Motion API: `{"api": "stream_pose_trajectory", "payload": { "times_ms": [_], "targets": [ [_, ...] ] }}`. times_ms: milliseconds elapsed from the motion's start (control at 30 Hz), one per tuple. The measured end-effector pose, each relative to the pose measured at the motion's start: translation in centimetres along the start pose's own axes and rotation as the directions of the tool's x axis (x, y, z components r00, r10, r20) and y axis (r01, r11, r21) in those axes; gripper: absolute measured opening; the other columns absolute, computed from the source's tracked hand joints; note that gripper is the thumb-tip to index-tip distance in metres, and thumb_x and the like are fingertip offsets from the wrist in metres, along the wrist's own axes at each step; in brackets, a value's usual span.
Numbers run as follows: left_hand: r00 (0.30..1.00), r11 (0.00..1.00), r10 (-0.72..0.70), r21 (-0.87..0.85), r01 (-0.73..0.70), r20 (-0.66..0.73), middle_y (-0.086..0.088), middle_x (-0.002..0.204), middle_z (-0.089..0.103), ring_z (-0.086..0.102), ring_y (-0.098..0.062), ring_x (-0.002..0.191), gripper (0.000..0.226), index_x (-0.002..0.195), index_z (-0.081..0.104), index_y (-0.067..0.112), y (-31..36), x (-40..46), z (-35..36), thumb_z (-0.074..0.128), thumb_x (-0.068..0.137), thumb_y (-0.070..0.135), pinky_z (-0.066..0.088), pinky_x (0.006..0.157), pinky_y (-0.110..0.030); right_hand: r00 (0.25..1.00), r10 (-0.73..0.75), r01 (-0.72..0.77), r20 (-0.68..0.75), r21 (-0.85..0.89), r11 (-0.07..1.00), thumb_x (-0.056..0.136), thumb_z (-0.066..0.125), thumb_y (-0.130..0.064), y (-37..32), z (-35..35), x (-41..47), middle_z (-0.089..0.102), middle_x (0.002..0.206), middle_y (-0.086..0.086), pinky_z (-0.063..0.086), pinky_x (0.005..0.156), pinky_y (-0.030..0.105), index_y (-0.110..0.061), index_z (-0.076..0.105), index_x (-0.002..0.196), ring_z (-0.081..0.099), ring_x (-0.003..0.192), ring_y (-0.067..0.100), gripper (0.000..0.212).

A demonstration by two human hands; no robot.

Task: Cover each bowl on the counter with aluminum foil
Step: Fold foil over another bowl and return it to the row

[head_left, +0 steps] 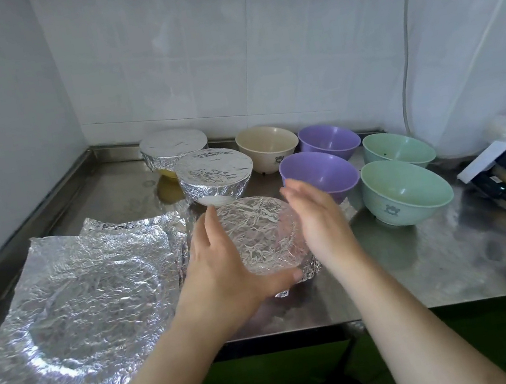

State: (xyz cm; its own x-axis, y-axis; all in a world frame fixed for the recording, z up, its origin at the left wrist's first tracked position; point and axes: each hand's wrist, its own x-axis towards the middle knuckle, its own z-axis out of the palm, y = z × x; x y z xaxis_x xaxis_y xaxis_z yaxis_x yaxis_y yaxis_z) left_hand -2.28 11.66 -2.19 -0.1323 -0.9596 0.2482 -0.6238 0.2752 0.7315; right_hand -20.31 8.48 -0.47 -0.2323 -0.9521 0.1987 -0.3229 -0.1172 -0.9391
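Head view, hands: left hand (223, 263) cupping the near-left side of the foil-covered bowl (264, 235), fingers curving along its rim, thumb lying round the front edge, touching crumpled foil there. Right hand (315, 214) standing edge-up just beside the bowl's right side, fingers straight and together, palm facing the foil wall; touching or a hair apart, not telling which. Both forearms reaching in from the lower edge, bare.

Head view, task's thing: that bowl sitting on the steel bench (424, 263) near the front middle, foil stretching flat across its mouth and folding down its sides.

Head view, surroundings: two more foil-wrapped bowls standing behind, the nearer one (215, 173) just beyond the left hand's fingertips, the farther one (174, 148) by the back wall, yellow showing beneath its foil. Loose foil sheets (78, 295) lying overlapped at the left, overhanging the bench front. Uncovered bowls grouping at the right: cream bowl (267, 147), two purple bowls (328, 142) (319, 174), two green bowls (398, 149) (407, 189); right hand partly hiding the nearer purple one. Black cables and a white block (487, 162) lying at the far right edge.
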Motion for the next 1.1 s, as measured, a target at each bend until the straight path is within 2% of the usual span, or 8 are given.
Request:
{"api": "stream_pose_trajectory", "payload": {
  "times_ms": [67, 167, 267, 400, 700, 833, 933, 1100],
  "targets": [
    [0.999, 1.000, 0.006, 0.014, -0.005, -0.040, -0.005, 0.170, 0.007, 0.008, -0.019, 0.157, 0.165, 0.163, -0.002, 0.013, -0.2, -0.1, 0.9, 0.087, 0.042, 0.081, 0.014, 0.121, -0.028, 0.999, 0.046, -0.046, -0.011, -0.030, 0.998, 0.108, 0.057, -0.028, 0.6, 1.5, 0.2, 0.065, 0.144, -0.009, 0.040, 0.114, 0.019, -0.016, 0.066, 0.143, 0.057, 0.129, -0.004, 0.038],
    [0.997, 0.998, 0.042, 0.046, -0.039, -0.069, -0.005, 0.168, 0.009, 0.010, -0.019, 0.156, 0.161, 0.163, -0.001, 0.014, -0.7, -0.2, 1.3, 0.090, 0.045, 0.077, 0.013, 0.115, -0.023, 0.985, 0.128, -0.116, -0.117, 0.102, 0.988, 0.098, 0.063, -0.037, 1.3, 2.3, 0.2, 0.074, 0.125, -0.014, 0.045, 0.108, 0.019, -0.019, 0.075, 0.131, 0.065, 0.118, -0.002, 0.039],
    [0.995, 0.997, 0.066, 0.042, -0.064, -0.068, -0.001, 0.166, 0.013, 0.017, -0.018, 0.154, 0.158, 0.164, 0.003, 0.019, -1.2, 0.0, 1.2, 0.091, 0.045, 0.075, 0.020, 0.114, -0.024, 0.961, 0.213, -0.152, -0.179, 0.303, 0.941, 0.077, 0.065, -0.052, 1.6, 2.8, -0.1, 0.078, 0.121, -0.007, 0.049, 0.114, 0.044, -0.022, 0.080, 0.120, 0.070, 0.118, 0.010, 0.054],
    [0.995, 0.996, 0.092, 0.002, -0.092, -0.043, 0.006, 0.161, 0.024, 0.033, -0.015, 0.148, 0.154, 0.163, 0.010, 0.025, -1.6, 0.4, 0.6, 0.091, 0.042, 0.076, 0.035, 0.112, -0.029, 0.952, 0.234, -0.125, -0.197, 0.446, 0.886, 0.081, 0.064, -0.048, 2.5, 3.3, -0.5, 0.077, 0.124, -0.002, 0.045, 0.117, 0.053, -0.026, 0.081, 0.118, 0.069, 0.124, 0.020, 0.046],
    [0.990, 0.996, -0.082, -0.035, 0.086, 0.116, 0.007, 0.160, 0.013, 0.035, -0.023, 0.145, 0.160, 0.162, -0.003, 0.033, -3.2, 1.6, -2.1, 0.100, 0.042, 0.059, 0.035, 0.115, -0.036, 0.929, 0.112, -0.029, -0.354, 0.233, 0.972, 0.099, 0.058, -0.028, 0.5, 2.1, -1.1, 0.073, 0.094, -0.008, 0.048, 0.091, 0.030, -0.012, 0.074, 0.102, 0.065, 0.104, 0.016, 0.023],
    [0.996, 0.991, -0.047, -0.118, 0.056, 0.077, 0.002, 0.162, 0.015, 0.026, -0.017, 0.150, 0.166, 0.163, -0.004, 0.028, -2.6, 0.8, -0.5, 0.097, 0.037, 0.066, 0.025, 0.116, -0.027, 0.961, 0.215, -0.146, -0.173, 0.344, 0.928, 0.079, 0.064, -0.052, 0.0, 2.9, 0.6, 0.074, 0.130, -0.004, 0.048, 0.113, 0.042, -0.019, 0.078, 0.122, 0.065, 0.126, 0.016, 0.056],
    [0.999, 0.983, -0.039, -0.181, 0.036, -0.010, -0.004, 0.163, 0.016, 0.020, -0.018, 0.154, 0.169, 0.164, -0.005, 0.022, -2.1, 0.4, 1.1, 0.097, 0.036, 0.066, 0.020, 0.118, -0.025, 0.936, 0.275, -0.152, -0.220, 0.451, 0.879, 0.074, 0.068, -0.053, 1.4, 4.3, 0.0, 0.076, 0.126, -0.004, 0.052, 0.110, 0.046, -0.030, 0.083, 0.105, 0.069, 0.123, 0.017, 0.041],
    [0.998, 0.989, 0.014, -0.149, -0.023, -0.065, 0.000, 0.163, 0.025, 0.026, -0.003, 0.146, 0.163, 0.163, 0.001, 0.024, -2.5, 0.5, 1.0, 0.097, 0.039, 0.067, 0.024, 0.112, -0.019, 0.953, 0.249, -0.134, -0.176, 0.493, 0.860, 0.084, 0.064, -0.046, 2.7, 4.1, -1.2, 0.073, 0.132, -0.009, 0.045, 0.119, 0.046, -0.020, 0.072, 0.133, 0.066, 0.127, 0.011, 0.057]
  ]
}}
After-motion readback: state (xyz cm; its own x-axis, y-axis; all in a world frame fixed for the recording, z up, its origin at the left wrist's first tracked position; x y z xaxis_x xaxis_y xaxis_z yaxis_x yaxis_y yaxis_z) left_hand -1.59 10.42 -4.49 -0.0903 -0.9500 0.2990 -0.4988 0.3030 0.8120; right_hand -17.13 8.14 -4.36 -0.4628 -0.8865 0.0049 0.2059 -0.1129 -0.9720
